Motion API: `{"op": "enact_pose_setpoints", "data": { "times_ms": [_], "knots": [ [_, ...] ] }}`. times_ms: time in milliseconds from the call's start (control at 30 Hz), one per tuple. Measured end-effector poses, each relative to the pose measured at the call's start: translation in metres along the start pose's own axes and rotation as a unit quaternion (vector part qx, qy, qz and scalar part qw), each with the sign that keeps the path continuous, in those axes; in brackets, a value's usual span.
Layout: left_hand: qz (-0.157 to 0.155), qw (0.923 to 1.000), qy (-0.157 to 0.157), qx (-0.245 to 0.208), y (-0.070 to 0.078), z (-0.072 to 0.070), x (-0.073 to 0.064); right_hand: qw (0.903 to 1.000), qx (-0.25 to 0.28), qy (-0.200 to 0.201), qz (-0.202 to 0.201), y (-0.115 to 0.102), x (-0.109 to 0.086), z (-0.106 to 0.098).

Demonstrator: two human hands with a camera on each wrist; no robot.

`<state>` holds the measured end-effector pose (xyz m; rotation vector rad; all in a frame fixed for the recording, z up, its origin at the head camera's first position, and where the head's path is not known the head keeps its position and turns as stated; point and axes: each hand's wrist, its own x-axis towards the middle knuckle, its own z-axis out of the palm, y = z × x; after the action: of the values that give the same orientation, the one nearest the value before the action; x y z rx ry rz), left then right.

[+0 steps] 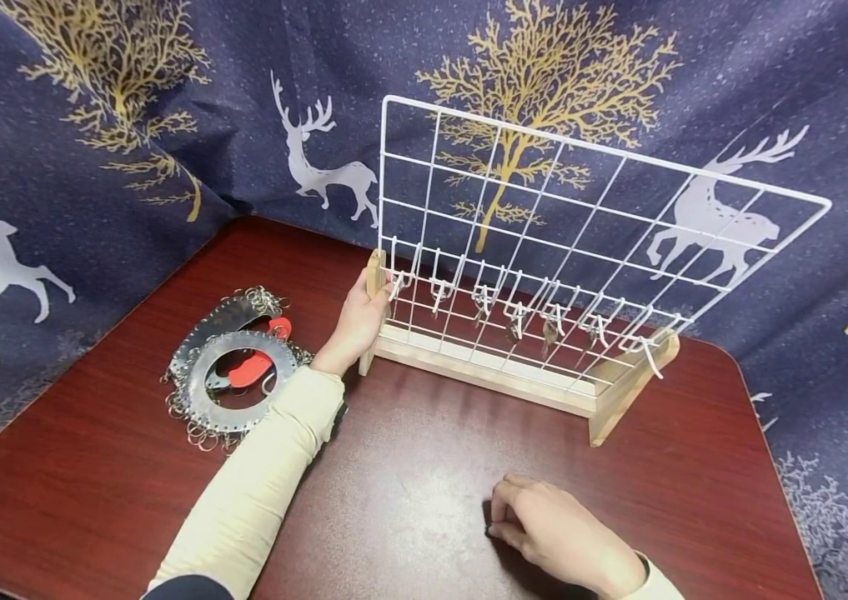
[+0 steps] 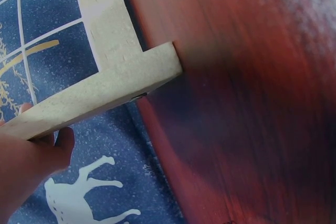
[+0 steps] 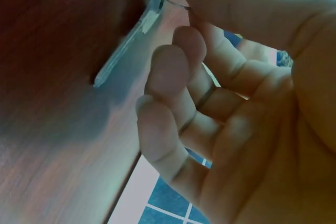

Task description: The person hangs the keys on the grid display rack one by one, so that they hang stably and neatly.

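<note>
My left hand (image 1: pixel 360 319) grips the left wooden side piece (image 2: pixel 113 90) of a white wire grid rack (image 1: pixel 499 333). In the left wrist view its fingers curl about the wood. Low over the table, in front of the rack, my right hand (image 1: pixel 554 533) pinches a thin metal ring between thumb and forefinger. A flat metal key (image 3: pixel 128 45) hangs from that ring in the right wrist view; the head view hardly shows it. Along the rack, white hooks (image 1: pixel 439 292) stick out in a row, and keys (image 1: pixel 551 329) hang on several of them.
On the table's left lie a flat metal ring plate (image 1: pixel 202 396) and a second curved plate (image 1: pixel 224 321), both fringed with small split rings. A red-handled tool (image 1: pixel 249 369) lies among them. A dark blue curtain (image 1: pixel 228 50) hangs behind the reddish-brown table (image 1: pixel 93 492).
</note>
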<state>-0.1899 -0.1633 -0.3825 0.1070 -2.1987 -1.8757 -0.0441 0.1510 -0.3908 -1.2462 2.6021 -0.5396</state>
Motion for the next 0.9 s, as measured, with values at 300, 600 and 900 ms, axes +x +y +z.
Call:
{"op": "enact_pose_setpoints", "data": {
  "times_ms": [300,600,900],
  "knots": [
    [0.002,0.9999,0.003,0.013,-0.003,0.0,0.0,0.9992,0.006,0.039,0.01,0.0,0.0,-0.001],
    [-0.001,0.9996,0.002,0.027,0.0,0.0,-0.001,0.9944,-0.004,0.103,0.021,-0.003,0.002,-0.004],
    [0.0,0.9998,0.002,0.022,-0.002,-0.001,0.002,0.9846,-0.019,0.174,-0.011,-0.001,0.003,-0.01]
  ]
}}
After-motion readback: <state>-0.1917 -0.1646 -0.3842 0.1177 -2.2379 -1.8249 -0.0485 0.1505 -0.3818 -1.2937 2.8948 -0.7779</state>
